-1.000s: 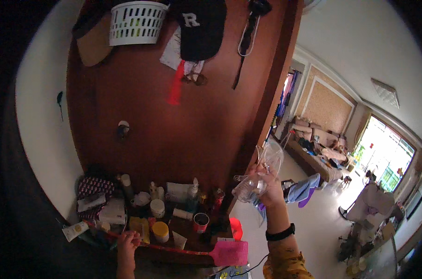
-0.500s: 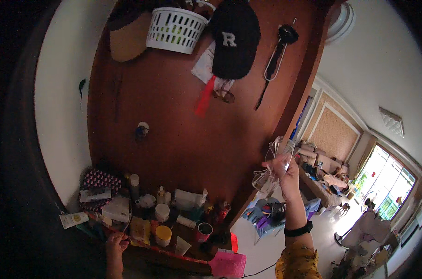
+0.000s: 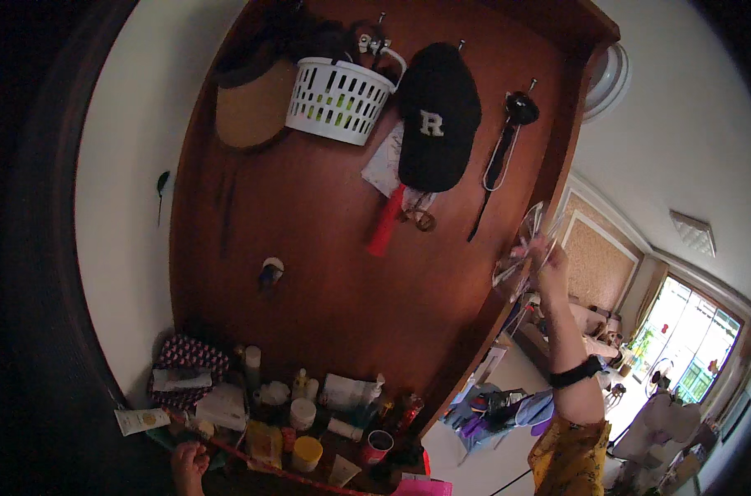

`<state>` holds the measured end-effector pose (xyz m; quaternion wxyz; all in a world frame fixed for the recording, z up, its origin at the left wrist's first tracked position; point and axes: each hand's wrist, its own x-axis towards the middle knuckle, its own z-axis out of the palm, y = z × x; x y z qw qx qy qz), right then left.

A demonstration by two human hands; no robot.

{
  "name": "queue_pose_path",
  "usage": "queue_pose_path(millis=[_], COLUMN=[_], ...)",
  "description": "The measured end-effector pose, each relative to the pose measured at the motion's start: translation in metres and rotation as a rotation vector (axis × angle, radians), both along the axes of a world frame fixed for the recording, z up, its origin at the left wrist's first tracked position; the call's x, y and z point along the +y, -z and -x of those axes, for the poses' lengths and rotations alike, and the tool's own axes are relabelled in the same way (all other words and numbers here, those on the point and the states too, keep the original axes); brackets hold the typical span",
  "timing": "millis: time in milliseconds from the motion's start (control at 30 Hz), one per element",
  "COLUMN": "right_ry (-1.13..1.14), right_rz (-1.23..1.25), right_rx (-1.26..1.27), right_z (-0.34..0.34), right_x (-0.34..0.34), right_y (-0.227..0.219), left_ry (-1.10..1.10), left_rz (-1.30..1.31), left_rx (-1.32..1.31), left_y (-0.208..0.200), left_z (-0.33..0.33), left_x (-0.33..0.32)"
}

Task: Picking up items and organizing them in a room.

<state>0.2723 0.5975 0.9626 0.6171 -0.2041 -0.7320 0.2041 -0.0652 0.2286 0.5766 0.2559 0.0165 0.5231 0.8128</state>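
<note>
My right hand (image 3: 549,269) is raised by the right edge of the brown wooden panel (image 3: 351,289). It pinches a pair of clear plastic safety glasses (image 3: 508,271), blurred by motion. My left hand (image 3: 190,465) is low at the left, fingers curled in, with nothing visible in them. Close beside it, the thin red handle of a fly swatter (image 3: 264,465) runs along the shelf front. Its pink head (image 3: 425,488) is cut off by the lower edge. A white tube (image 3: 141,421) lies just above my left hand.
On the panel hang a white basket (image 3: 338,103), a black cap (image 3: 440,124), a tan-brimmed hat (image 3: 254,112) and a black strap-like item (image 3: 499,157). Jars, including a yellow-lidded one (image 3: 307,453), and a patterned pouch (image 3: 189,364) crowd the shelf. A room opens at the right.
My right hand has moved up and right with the safety glasses. My left hand has drawn slightly left, away from the swatter handle. The view has tilted upward.
</note>
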Motion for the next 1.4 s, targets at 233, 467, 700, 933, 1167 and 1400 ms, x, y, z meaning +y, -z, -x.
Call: queue_pose_path(millis=[233,467,700,933,1167,1400], right_ry=[-0.009,-0.052,-0.244,-0.436,-0.473,-0.472], right_rz=[-0.069,-0.156,-0.145,-0.099,-0.193,-0.018], right_rx=[0.13,-0.035,-0.682,-0.958,-0.876,-0.834], right_z=[0.011,0.034,0.114,0.13,0.143,0.144], right_x=[0.043,0.036,-0.089,-0.145,-0.153,-0.162], right_y=[-0.032,-0.01,0.073,0.147,0.169,0.167], left_ry=[0.031,0.042,0.372,0.772,0.908,0.822], left_rz=[-0.009,0.01,-0.102,-0.377,-0.479,-0.469], left_rx=[0.06,0.068,0.267,0.539,0.384,0.55], left_y=[0.004,-0.012,-0.063,-0.104,-0.128,-0.115], left_z=[0.008,0.012,-0.028,-0.079,-0.106,-0.105], left_x=[0.001,0.007,0.054,0.094,0.105,0.117])
